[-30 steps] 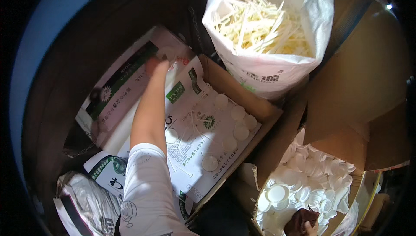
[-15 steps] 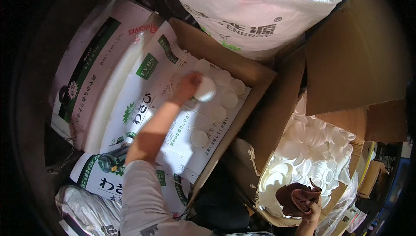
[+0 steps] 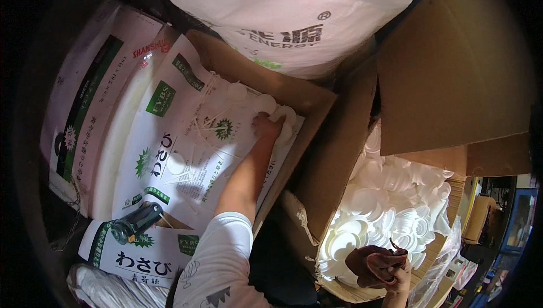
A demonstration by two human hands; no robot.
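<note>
White discs [image 3: 264, 104] lie on the printed sheet [image 3: 133, 155], most of them toward its right edge, with 1 nearer its middle. At that right edge, the left hand [image 3: 268, 127] reaches down among the discs; I cannot tell whether its fingers grasp any. Well right of the sheet, the right hand [image 3: 400, 280] clutches a brown cloth [image 3: 367, 267] above an open carton [image 3: 338, 181] of white round pieces [image 3: 384, 195]. Beyond the sheet stands a white sack [image 3: 266, 19].
</note>
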